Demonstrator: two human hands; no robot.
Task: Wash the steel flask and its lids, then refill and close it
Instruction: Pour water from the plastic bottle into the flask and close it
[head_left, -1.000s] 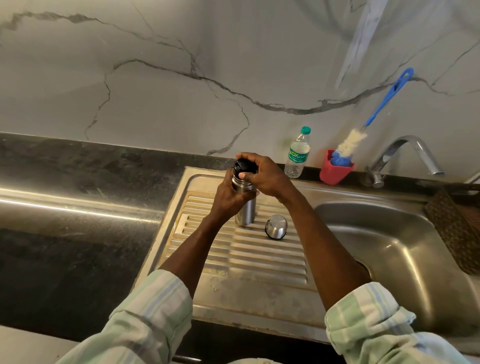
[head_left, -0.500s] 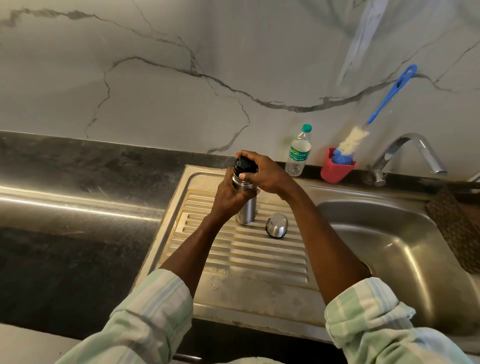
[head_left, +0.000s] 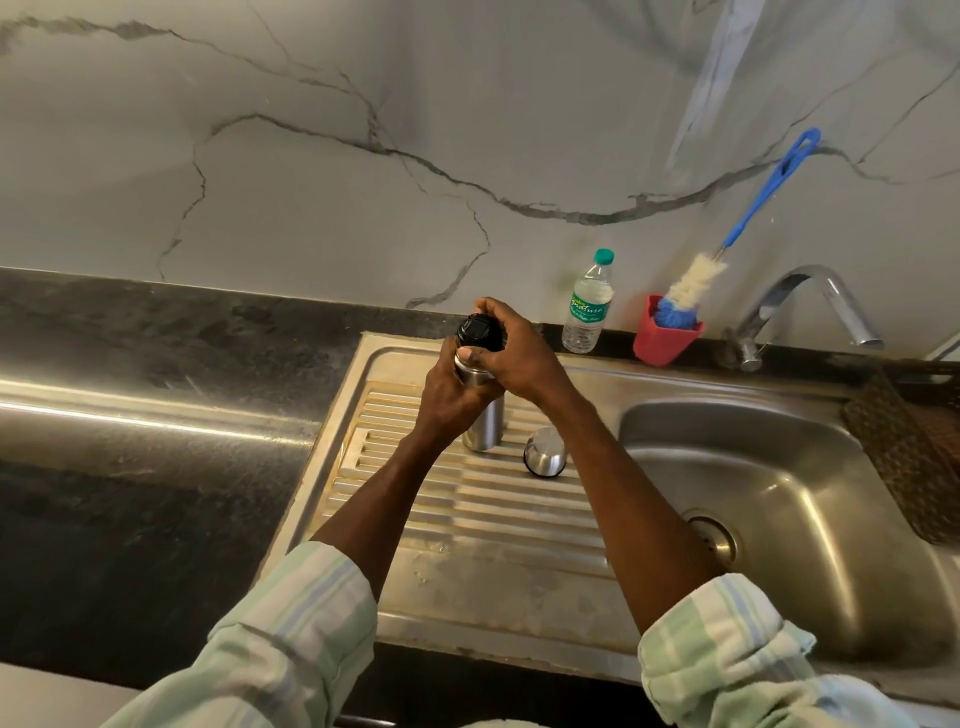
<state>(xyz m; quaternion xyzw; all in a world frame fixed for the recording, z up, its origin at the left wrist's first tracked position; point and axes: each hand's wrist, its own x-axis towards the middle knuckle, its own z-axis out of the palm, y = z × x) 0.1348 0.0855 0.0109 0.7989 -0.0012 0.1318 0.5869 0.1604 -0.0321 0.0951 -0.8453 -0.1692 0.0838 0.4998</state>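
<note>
Steel flask (head_left: 484, 422) upright on drainboard (head_left: 467, 509), frame centre. Left hand (head_left: 451, 397) wraps body; right hand (head_left: 511, 349) fingers curl round black inner lid (head_left: 478, 332). Steel cup lid (head_left: 544, 451) just right. Rigid, smooth, likely slippery wet: grip mid-body firmly.

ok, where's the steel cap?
Head view: the steel cap sits on the drainboard, just right of the flask, left of the basin.

right hand (head_left: 511, 347): fingers have shifted round the black inner lid (head_left: 478, 332), thumb now lower at the lid's near edge
black inner lid: more of its top face shows than a second ago, centre of the frame
</note>
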